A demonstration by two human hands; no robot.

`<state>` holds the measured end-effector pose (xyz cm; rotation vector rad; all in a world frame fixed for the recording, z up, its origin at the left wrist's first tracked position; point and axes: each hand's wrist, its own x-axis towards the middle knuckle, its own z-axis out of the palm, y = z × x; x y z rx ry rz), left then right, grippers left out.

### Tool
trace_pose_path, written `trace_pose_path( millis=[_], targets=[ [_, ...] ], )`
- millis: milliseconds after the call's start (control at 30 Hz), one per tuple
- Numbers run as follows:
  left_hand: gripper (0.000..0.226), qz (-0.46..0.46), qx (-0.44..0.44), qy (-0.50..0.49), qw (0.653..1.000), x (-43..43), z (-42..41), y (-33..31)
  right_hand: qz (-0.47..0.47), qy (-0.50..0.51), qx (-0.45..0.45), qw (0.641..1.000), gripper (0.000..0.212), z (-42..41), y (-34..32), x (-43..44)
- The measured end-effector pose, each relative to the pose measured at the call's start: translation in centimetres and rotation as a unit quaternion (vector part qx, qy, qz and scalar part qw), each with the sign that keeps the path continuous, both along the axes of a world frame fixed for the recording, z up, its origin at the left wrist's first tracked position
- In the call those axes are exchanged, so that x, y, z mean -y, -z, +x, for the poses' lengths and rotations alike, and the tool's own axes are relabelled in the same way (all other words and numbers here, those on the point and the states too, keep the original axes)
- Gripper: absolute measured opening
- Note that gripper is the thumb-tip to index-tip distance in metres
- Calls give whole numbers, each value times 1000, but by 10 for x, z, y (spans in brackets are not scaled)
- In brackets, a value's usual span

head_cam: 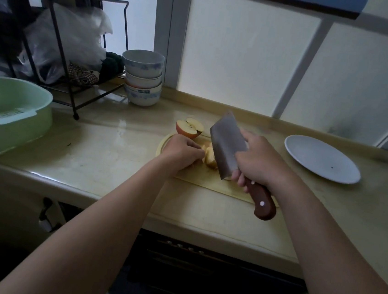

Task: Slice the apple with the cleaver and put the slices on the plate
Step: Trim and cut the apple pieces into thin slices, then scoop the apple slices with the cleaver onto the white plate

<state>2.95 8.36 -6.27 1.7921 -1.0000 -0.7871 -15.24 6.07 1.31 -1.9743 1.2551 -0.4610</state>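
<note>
Forearms reach in from the near edge. The right grip [258, 163] is wrapped tight round the brown handle of the cleaver [226, 145], choked up vs. the blade's heel. The left grip [180, 151] is curled, fingertips pinning the part-cut half [210, 157] on the cutting board [208, 183]. The blade stands tilted just right of that fruit, edge down near the board; its flat is touching or nearly touching the pale flesh, can't tell which. The other apple half [189, 127] sits cut face up at the board's far edge, nothing on it. The plate [322, 158] lies well apart to the right on the tabletop [106, 152], w/ no fruit on it, only a dark speck. Step in hand, as I read it: slicing the 1st half, a few wedges look cut, none plated, so approx. a third thru. Next move prob. calls for setting the edge a slice-width into the remaining chunk, left fingertips tucked back from the blade, then a straight press down to the board. After that the 2nd half needs the same, & the slices need carrying right to the plate.
</note>
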Motion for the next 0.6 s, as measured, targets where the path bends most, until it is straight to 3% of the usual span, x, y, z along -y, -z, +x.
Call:
trace_pose_path(
  millis=[167, 600],
  targets=[
    [33, -19, -22, -4, 1000, -1, 0, 3, 21, 34, 63, 997, 80, -25, 0, 12],
    [33, -16, 129, 19, 991, 3, -21, 0, 71, 114, 219, 967, 53, -106, 20, 28]
  ],
)
